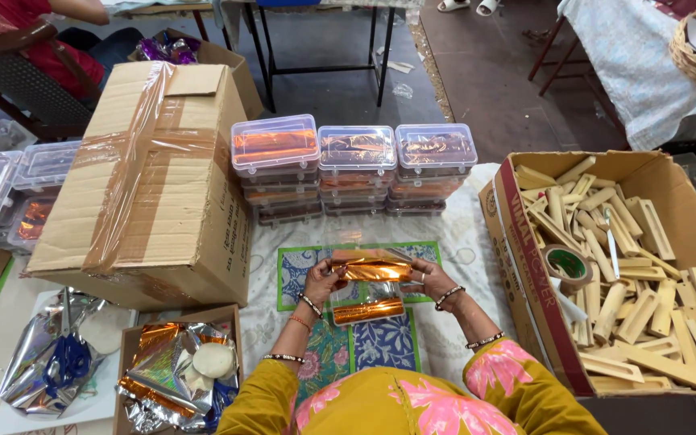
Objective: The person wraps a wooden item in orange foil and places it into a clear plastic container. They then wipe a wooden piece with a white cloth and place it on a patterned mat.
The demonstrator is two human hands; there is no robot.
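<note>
2 hands on 1 foil-wrapped piece (372, 266), held up over the patterned mat (384, 342), between the sealed carton (147, 177) and the open box of wooden pieces (622, 266). Left hand (321, 279) pinched narrow on the left end, right hand (432, 279) closed on the right end. Long axis lying left to right, near level, the right end tipped slightly down; ends pointing toward the 2 boxes, broad shiny face turned up at the camera. A second copper piece (368, 310) just below, in clear film, axis also left to right.

Likely trouble, judged from the grip: thin foil tearing or creasing if pulled too hard from both ends; wrap springing open if either pinch loosens; piece slipping from fingertip holds and dropping onto the lower one. Behind, 3 stacks of clear lidded boxes (356, 165), well apart from the hands.
</note>
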